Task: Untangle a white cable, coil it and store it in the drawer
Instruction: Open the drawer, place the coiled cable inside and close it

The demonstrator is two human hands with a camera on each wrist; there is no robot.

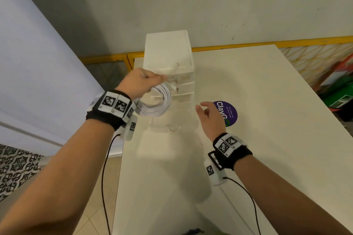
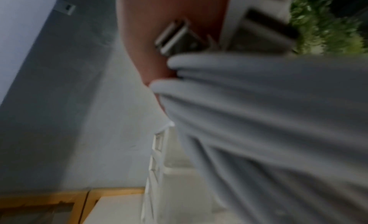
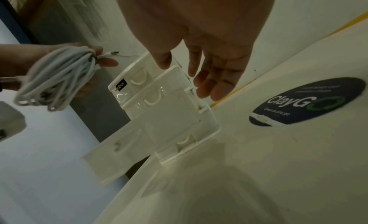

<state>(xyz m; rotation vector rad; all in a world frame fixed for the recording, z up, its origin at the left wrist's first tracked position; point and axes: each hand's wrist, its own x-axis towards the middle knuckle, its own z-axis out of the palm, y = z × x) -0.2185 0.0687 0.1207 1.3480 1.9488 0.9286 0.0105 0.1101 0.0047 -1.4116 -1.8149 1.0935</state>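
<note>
Head view: left hand point(image 1: 140, 82) grips coiled white cable point(image 1: 158, 102) before the drawer unit point(image 1: 169, 53), right hand point(image 1: 210, 116) hovering beside it, fingers loosely spread.

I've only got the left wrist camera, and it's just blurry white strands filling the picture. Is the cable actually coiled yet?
Observer: Yes. The head view shows the white cable as a round coil, held by the left hand in front of the white drawer unit.
Operator: Where's the other hand?
Observer: The right hand is open and holds nothing. It is beside the unit's right side, near a round purple sticker.
Operator: Is a drawer open for it?
Observer: In the right wrist view a lower clear drawer looks pulled out, though it is blurred.
</note>
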